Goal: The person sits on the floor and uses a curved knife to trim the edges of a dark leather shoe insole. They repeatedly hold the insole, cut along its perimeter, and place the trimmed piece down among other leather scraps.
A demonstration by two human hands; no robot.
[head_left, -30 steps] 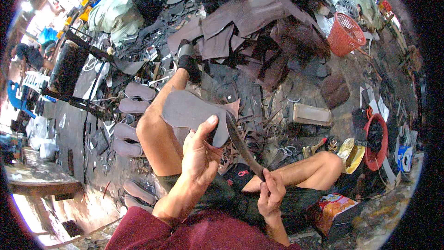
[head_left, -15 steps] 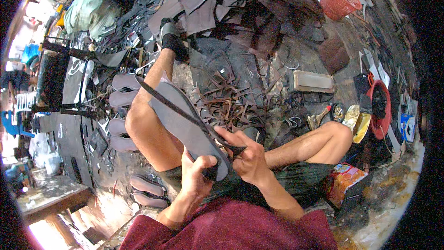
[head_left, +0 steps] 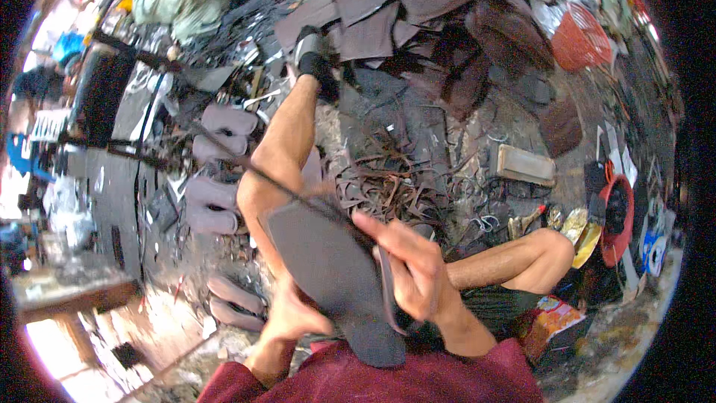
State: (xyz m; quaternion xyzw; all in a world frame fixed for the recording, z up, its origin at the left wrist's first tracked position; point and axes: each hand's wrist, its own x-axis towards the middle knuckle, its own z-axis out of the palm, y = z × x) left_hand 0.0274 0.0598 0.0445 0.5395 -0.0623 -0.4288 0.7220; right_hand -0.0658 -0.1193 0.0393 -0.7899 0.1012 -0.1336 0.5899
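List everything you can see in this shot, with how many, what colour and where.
sole-shaped sheet: one, dark grey, held in front of the person's lap
cut soles: several, pale grey, on the floor at left
offcut strips: a heap, brown, floor centre
large sheets: several, dark brown, top
basket: one, red, top right
block: one, tan, right of centre
left hand: under the sheet, gripping its edge
right hand: on the sheet's right edge, fingers closed around a thin strip

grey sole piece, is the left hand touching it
Touching. The head view shows the left hand gripping the lower left edge of the grey sole piece, its fingers pressed against it with no gap; the right hand holds the other side.
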